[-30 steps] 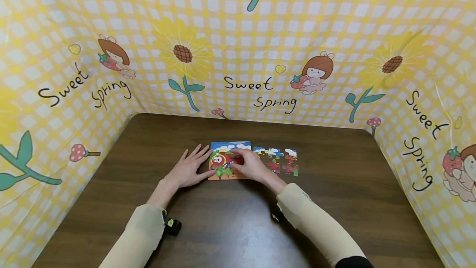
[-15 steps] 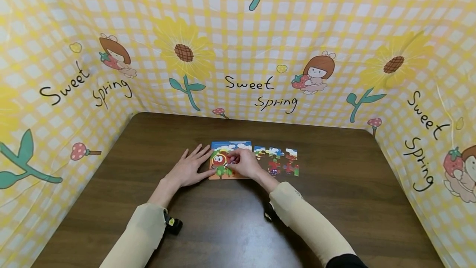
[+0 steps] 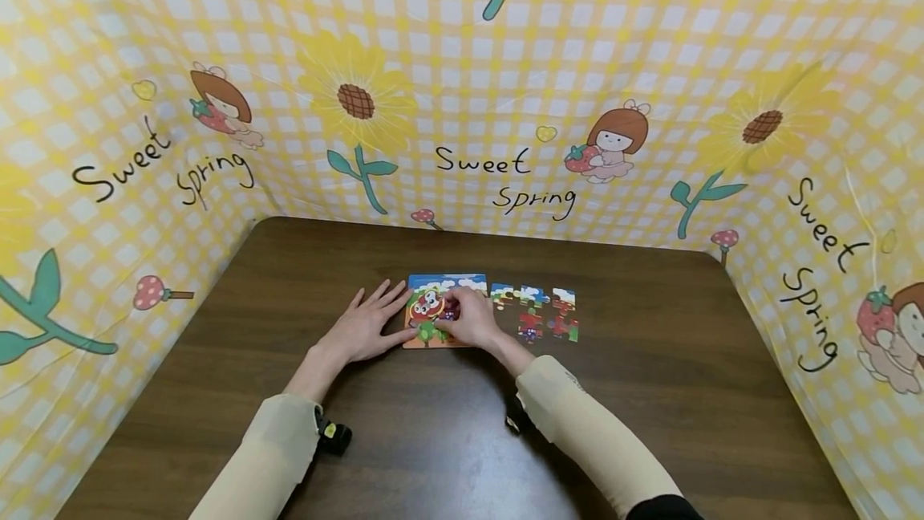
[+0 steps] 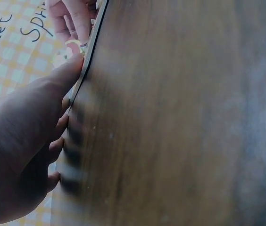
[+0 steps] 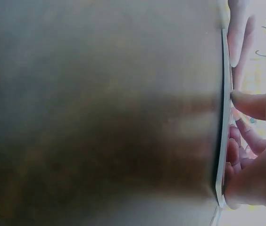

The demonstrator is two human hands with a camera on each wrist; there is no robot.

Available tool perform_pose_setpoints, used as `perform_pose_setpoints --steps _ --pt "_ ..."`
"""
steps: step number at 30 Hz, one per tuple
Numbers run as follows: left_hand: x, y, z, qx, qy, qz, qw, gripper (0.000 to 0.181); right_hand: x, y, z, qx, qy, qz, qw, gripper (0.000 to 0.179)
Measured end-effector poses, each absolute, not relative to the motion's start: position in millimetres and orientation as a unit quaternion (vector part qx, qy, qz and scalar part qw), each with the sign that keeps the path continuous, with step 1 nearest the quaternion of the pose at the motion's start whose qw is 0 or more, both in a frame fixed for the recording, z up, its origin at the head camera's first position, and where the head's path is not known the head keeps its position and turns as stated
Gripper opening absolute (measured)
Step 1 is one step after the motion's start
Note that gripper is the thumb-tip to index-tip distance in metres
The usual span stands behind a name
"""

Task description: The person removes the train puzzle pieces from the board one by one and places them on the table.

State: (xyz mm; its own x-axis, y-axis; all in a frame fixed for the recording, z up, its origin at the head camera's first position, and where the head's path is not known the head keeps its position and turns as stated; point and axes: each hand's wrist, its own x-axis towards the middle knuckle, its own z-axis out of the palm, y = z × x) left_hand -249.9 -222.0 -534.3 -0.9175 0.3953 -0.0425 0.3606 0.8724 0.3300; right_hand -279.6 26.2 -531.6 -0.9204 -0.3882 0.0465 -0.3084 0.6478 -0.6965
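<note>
A jigsaw puzzle in a flat tray (image 3: 446, 278) lies mid-table, with blue sky, clouds and a red cartoon figure on it. My left hand (image 3: 361, 329) lies spread at its left side, fingers straight and thumb on the near left edge. Over the middle, my right hand (image 3: 472, 318) pinches a puzzle piece (image 3: 430, 303) with the figure's eyes, which looks tilted. In the left wrist view that puzzle piece (image 4: 72, 46) stands up between the right fingertips and the left thumb. The right palm hides the tray's right part.
Several loose puzzle pieces (image 3: 532, 319) lie just right of the tray, some joined or overlapping. The brown wooden table (image 3: 433, 440) is bordered at the back and sides by a yellow checked cloth (image 3: 462, 103) with printed flowers.
My right hand has moved slightly left over the puzzle. The piece with the eyes has turned and tilted up from its earlier flat position. My left hand has stayed in place.
</note>
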Motion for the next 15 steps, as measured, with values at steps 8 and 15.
perform_pose_setpoints --steps 8,15 --pt "-249.5 -223.1 -533.7 0.196 0.965 0.164 0.056 0.084 -281.6 23.6 -534.1 -0.178 0.889 -0.42 0.036 0.03" --pt "-249.3 -222.5 -533.9 0.197 0.964 0.17 0.058 0.085 -283.3 28.0 -533.7 -0.184 0.876 -0.445 0.036 0.03"
